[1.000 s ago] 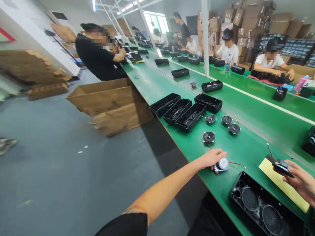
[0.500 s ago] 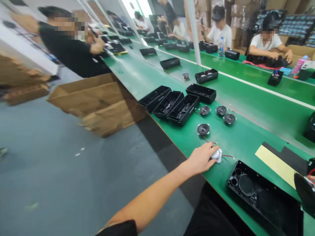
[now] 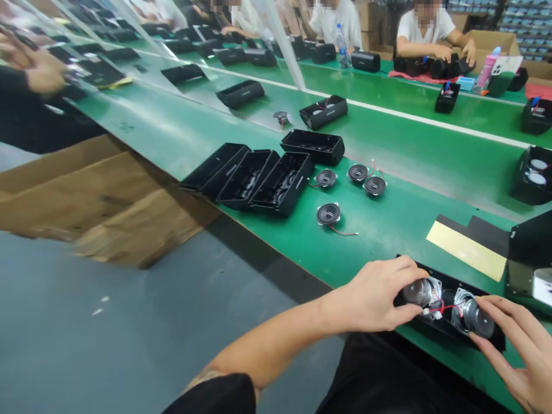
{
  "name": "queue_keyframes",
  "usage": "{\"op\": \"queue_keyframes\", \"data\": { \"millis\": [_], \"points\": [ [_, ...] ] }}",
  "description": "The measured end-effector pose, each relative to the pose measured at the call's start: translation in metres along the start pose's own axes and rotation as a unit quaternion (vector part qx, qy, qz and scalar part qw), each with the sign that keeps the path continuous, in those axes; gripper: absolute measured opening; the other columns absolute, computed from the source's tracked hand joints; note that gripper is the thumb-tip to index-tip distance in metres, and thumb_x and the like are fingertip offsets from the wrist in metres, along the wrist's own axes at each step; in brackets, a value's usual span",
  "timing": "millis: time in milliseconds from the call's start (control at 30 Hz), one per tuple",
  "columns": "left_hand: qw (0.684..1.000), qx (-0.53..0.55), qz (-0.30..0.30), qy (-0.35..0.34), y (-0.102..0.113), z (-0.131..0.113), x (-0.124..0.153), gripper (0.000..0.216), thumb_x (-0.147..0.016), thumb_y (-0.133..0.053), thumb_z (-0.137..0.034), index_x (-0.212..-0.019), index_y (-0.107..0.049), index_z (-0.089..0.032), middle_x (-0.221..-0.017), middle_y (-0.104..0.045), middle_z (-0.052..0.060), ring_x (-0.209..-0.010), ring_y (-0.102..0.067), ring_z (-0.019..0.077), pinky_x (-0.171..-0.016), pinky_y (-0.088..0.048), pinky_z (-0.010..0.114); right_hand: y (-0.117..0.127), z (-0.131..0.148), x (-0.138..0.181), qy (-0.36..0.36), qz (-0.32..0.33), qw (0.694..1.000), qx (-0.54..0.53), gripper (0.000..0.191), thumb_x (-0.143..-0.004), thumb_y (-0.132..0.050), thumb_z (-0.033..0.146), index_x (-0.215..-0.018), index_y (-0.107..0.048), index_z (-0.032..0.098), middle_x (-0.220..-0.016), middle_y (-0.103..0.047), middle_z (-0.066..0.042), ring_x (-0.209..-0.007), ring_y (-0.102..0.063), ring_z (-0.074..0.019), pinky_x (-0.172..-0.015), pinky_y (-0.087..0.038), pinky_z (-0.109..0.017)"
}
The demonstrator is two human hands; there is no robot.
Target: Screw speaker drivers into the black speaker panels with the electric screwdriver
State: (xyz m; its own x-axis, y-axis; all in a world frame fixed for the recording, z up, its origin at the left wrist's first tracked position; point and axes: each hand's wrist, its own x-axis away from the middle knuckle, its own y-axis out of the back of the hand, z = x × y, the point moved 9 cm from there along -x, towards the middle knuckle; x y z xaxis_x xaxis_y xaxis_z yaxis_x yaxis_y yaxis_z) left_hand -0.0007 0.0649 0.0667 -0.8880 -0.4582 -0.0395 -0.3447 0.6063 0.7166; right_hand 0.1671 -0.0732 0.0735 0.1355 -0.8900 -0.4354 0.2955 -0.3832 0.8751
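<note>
A black speaker housing [image 3: 448, 330] lies at the near edge of the green bench [image 3: 388, 230]. My left hand [image 3: 379, 296] grips a small round speaker driver [image 3: 420, 291] with red wires and sets it into the housing's left end. My right hand [image 3: 524, 345] has its fingers on a second driver [image 3: 474, 315] sitting in the housing's right part. Both drivers show their shiny metal backs.
Several loose drivers [image 3: 328, 214] and open black housings [image 3: 276, 183] lie further along the bench. A yellow sheet [image 3: 466, 250] on black pads sits behind the housing. Cardboard boxes [image 3: 86, 201] stand on the floor at left. Other people work at the far benches.
My left hand has carried the driver from the bench into the housing. My right hand has come back into view with the second driver in the housing. The camera has tilted down.
</note>
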Motion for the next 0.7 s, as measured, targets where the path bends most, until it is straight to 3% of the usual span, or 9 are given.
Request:
{"op": "queue_keyframes", "data": {
  "millis": [133,333,467,600,700],
  "points": [
    [0.988,-0.142,0.066,-0.006,-0.024,-0.004,-0.013,0.044,-0.096,-0.075,-0.034,-0.134,-0.06,-0.017,-0.125,-0.07,0.009,-0.113,-0.069,0.0246,-0.09,-0.059,0.035,-0.011,0.01,0.0,0.009,0.03,0.999,0.003,0.035,-0.111,-0.054,0.027,-0.142,-0.056,0.01,-0.131,-0.063,-0.012,-0.117,-0.061,-0.0218,-0.108,-0.043,-0.035],
    [0.951,-0.272,0.145,-0.008,-0.043,-0.007,-0.027,0.034,-0.097,-0.076,-0.043,-0.112,-0.064,-0.015,-0.109,-0.071,0.008,-0.097,-0.07,0.0258,-0.077,-0.056,0.038,-0.027,0.009,-0.006,0.023,0.072,0.996,0.039,0.026,-0.109,-0.058,0.023,-0.133,-0.059,0.013,-0.132,-0.065,-0.01,-0.115,-0.06,-0.0245,-0.095,-0.042,-0.039],
    [0.94,-0.298,0.165,-0.02,-0.05,-0.005,-0.032,0.033,-0.096,-0.078,-0.042,-0.109,-0.065,-0.015,-0.104,-0.072,0.008,-0.097,-0.069,0.0258,-0.075,-0.054,0.036,-0.033,0.005,-0.006,0.08,0.073,0.993,0.049,0.021,-0.111,-0.057,0.026,-0.127,-0.063,0.015,-0.128,-0.067,-0.008,-0.11,-0.06,-0.0223,-0.089,-0.039,-0.036],
    [0.943,-0.281,0.174,-0.039,-0.05,-0.001,-0.031,0.038,-0.094,-0.081,-0.043,-0.115,-0.065,-0.015,-0.11,-0.072,0.008,-0.101,-0.068,0.0257,-0.072,-0.053,0.034,-0.041,-0.009,-0.003,0.061,0.093,0.993,0.038,0.028,-0.114,-0.049,0.038,-0.127,-0.064,0.018,-0.129,-0.067,-0.004,-0.111,-0.06,-0.0204,-0.086,-0.036,-0.035],
    [0.95,-0.253,0.176,-0.059,-0.045,0.001,-0.028,0.032,-0.096,-0.077,-0.03,-0.121,-0.064,-0.015,-0.118,-0.072,0.008,-0.105,-0.068,0.0249,-0.073,-0.054,0.033,-0.045,-0.01,-0.002,0.061,0.11,0.992,0.032,0.032,-0.115,-0.046,0.04,-0.132,-0.063,0.018,-0.13,-0.068,-0.002,-0.109,-0.06,-0.018,-0.086,-0.035,-0.034]
  ]
}}
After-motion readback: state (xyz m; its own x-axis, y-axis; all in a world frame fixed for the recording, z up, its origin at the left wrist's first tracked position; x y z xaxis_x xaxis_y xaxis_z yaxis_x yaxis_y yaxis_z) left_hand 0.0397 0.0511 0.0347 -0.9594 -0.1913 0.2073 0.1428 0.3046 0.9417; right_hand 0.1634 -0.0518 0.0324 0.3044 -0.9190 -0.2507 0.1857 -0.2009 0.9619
